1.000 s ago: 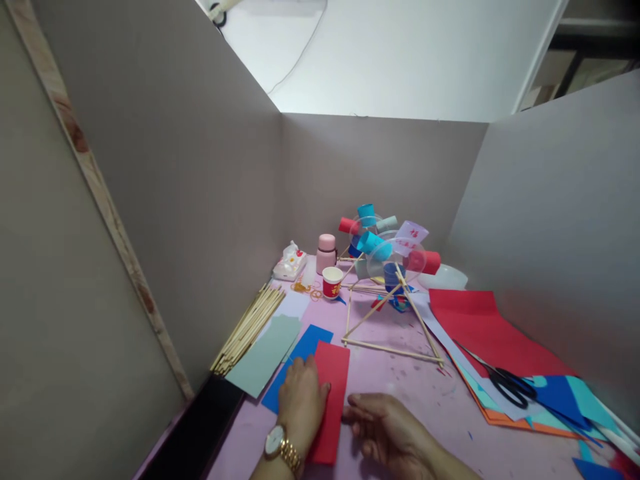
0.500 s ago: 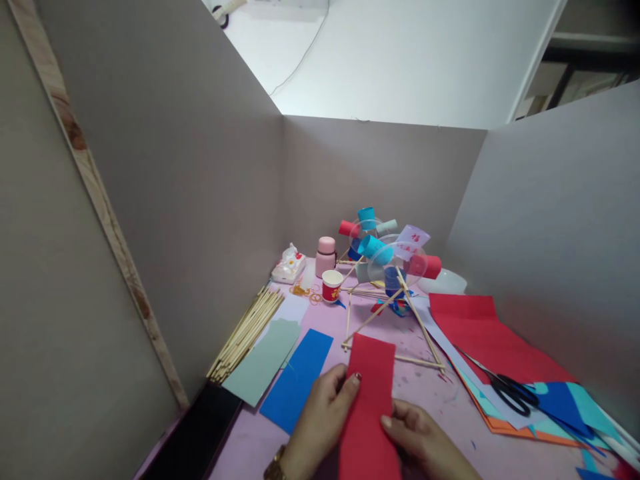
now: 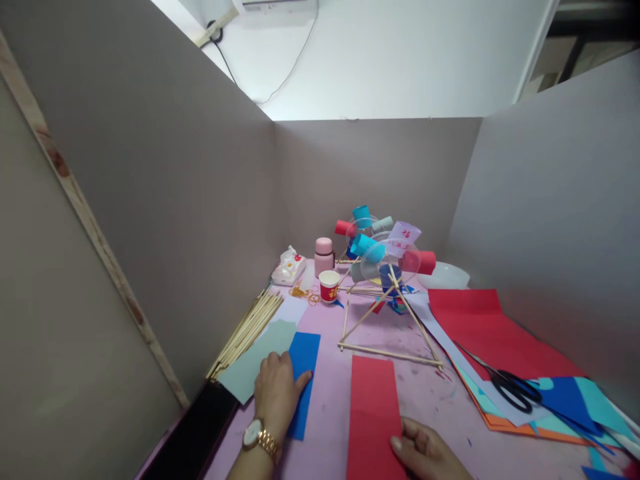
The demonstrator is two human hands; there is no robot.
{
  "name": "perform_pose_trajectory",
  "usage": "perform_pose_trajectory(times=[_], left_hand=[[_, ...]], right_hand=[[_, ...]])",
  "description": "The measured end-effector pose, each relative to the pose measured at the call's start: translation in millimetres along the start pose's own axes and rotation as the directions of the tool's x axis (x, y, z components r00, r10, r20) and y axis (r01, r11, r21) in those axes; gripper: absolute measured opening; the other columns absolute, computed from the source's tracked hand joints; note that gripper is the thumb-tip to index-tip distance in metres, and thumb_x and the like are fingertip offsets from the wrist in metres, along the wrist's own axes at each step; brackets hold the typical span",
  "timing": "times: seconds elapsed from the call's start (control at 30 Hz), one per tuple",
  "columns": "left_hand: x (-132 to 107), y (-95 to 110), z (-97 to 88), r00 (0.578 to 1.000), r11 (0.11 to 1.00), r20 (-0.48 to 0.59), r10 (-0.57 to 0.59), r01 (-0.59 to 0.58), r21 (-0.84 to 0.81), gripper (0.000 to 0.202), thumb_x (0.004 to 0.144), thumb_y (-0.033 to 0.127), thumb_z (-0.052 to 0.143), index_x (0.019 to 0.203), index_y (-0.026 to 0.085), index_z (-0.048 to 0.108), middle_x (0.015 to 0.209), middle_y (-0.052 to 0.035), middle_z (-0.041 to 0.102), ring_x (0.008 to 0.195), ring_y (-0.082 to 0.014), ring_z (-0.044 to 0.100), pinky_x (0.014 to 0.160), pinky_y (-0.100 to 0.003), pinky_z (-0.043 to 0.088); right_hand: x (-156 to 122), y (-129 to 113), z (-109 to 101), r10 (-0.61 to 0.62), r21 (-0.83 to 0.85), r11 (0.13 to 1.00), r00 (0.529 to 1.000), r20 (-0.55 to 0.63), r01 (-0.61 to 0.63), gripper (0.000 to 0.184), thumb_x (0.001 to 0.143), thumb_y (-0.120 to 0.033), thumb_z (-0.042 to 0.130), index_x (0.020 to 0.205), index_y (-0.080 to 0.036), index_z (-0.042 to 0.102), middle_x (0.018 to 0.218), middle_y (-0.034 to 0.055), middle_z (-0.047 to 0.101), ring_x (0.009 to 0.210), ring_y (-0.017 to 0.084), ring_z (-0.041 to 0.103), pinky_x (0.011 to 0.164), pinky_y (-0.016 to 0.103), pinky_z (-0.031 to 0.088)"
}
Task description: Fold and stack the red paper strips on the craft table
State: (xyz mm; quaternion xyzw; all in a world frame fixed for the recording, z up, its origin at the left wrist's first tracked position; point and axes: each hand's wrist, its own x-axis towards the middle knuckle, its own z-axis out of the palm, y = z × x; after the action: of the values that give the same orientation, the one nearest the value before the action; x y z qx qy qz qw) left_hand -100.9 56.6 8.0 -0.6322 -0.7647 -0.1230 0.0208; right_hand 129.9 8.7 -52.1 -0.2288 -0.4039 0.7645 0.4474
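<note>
My left hand (image 3: 277,393), with a gold watch at the wrist, lies over a blue paper strip (image 3: 305,383), thumb on its right edge and fingers at its left side. Under those fingers a grey-green paper sheet (image 3: 250,365) is partly covered. My right hand (image 3: 425,450) pinches the right edge of a red paper strip (image 3: 374,417) low in the view. Behind the strip stands a wheel model: a clear disc (image 3: 373,270) with coloured paper tubes around it, on a triangular frame of wooden sticks (image 3: 390,354).
At right, black-handled scissors (image 3: 515,390) lie on coloured papers and a large red sheet (image 3: 480,333). Wooden sticks (image 3: 247,333) are stacked at left. Farther back are a paper cup (image 3: 329,287), pink flask (image 3: 324,257), tissue pack (image 3: 289,267) and white bowl (image 3: 447,275).
My left hand has let go of the red strip and moved left onto the blue strip, which now lies straighter. My right hand still holds the red strip, now lower.
</note>
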Motion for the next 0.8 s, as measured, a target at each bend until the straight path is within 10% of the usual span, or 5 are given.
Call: perform_pose_trajectory(times=[0.3,0.57,0.73,0.8], left_hand=[[-3,0,3.2,1.0,0.919,0.008,-0.028,0.029,-0.393,0.027,0.085,0.03,0.051,0.107,0.015,0.05,0.102,-0.0066,0.061,0.094,-0.0201,0.059,0.083,-0.04,0.045],[-36,46,-8.8,0.951,0.59,0.034,0.306,-0.161,-0.791,0.04,0.09,0.034,0.029,0.127,0.02,0.03,0.088,-0.0021,0.063,0.077,-0.0145,0.061,0.07,-0.024,0.046],[-54,60,-8.0,0.859,0.635,0.116,0.499,-0.271,-0.724,0.044,0.086,0.032,0.038,0.129,0.021,0.04,0.071,0.0026,0.064,0.062,-0.0132,0.058,0.06,-0.022,0.045],[-46,51,-12.4,0.884,0.708,0.119,0.452,-0.275,-0.65,0.048,0.089,0.036,0.035,0.134,0.02,0.033,0.091,-0.0018,0.068,0.081,-0.0139,0.062,0.074,-0.022,0.045]], right_hand=[[-1,-1,2,-0.015,0.003,1.0,0.999,-0.035,0.015,0.036,0.066,-0.044,0.074,0.091,-0.019,0.069,0.084,0.0106,0.074,0.083,0.03,0.069,0.082,0.046,0.048],[0,-3,6,-0.093,0.083,0.99,0.975,-0.2,0.111,0.042,0.063,-0.044,0.076,0.098,-0.023,0.065,0.092,0.0095,0.073,0.093,0.032,0.066,0.082,0.046,0.049],[0,-1,-4,-0.147,-0.088,0.988,0.922,-0.357,0.124,0.047,0.058,-0.042,0.08,0.097,-0.024,0.063,0.098,0.0099,0.073,0.104,0.032,0.061,0.091,0.046,0.045],[-1,0,-9,-0.156,-0.142,0.984,0.912,-0.38,0.109,0.049,0.055,-0.042,0.082,0.097,-0.025,0.063,0.099,0.0097,0.072,0.109,0.032,0.058,0.096,0.046,0.041]])
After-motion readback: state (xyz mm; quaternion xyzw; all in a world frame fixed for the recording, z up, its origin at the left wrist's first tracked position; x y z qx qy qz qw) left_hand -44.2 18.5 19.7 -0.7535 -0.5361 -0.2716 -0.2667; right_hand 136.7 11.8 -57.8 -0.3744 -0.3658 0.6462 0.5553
